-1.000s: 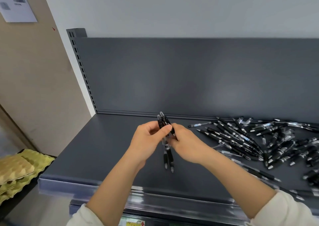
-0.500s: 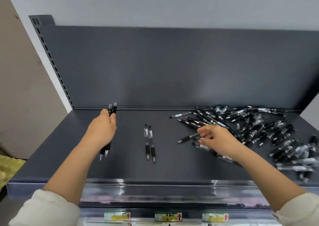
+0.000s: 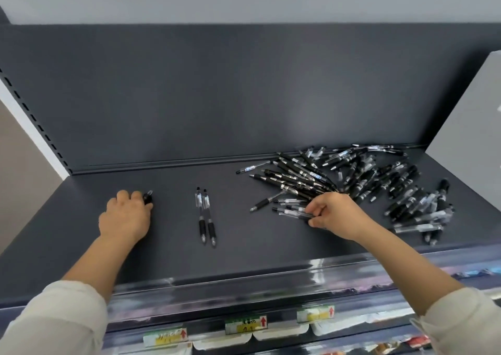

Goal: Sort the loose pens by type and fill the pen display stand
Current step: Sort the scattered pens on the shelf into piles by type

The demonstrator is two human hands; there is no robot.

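Note:
A big heap of loose black and clear pens point(image 3: 360, 181) covers the right half of the dark shelf point(image 3: 244, 257). Two clear pens with black grips point(image 3: 205, 215) lie side by side near the shelf's middle. My left hand point(image 3: 125, 216) lies low on the left of the shelf, fingers curled round black pens point(image 3: 148, 198) whose tops stick out past my fingers. My right hand point(image 3: 334, 213) is at the heap's near left edge, thumb and fingers pinching a clear pen point(image 3: 294, 212) there. No pen display stand shows.
The shelf's dark back panel point(image 3: 244, 97) rises right behind the pens, with a slotted upright point(image 3: 35, 121) at its left. A glossy rail with price labels point(image 3: 245, 325) runs along the front edge. A grey panel point(image 3: 471, 127) stands at the right.
My left hand has lowered its black pens onto the left of the shelf. My right hand stayed at the heap's edge and closed on a clear pen. The camera swung right.

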